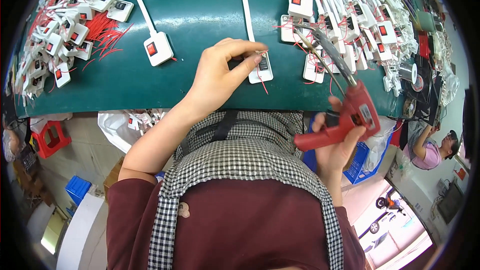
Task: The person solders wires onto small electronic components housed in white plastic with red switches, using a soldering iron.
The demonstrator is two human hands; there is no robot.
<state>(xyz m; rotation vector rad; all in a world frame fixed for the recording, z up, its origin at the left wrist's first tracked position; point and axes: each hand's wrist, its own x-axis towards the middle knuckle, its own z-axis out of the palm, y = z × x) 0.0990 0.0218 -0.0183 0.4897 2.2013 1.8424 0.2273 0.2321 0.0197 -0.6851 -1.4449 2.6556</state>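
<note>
My left hand (220,70) reaches over a white switch housing (265,72) on the table. Its thumb and index finger come together at the housing's upper end, by the black switch terminals; what they pinch, if anything, is too small to make out. A thin red wire hangs over the housing's lower edge, and its white stem points to the far side with red wires at the tip. In my right hand (340,142) is a red soldering gun (345,120), its metal tip slanting up and left above several white switch housings (314,67).
Another white housing with a red rocker switch (157,49) lies to the left. Beyond it are a heap of similar housings (65,40) and cut red wires (105,32). A second heap (350,25) fills the right, beside a solder spool (408,72). A co-worker (430,150) sits far right.
</note>
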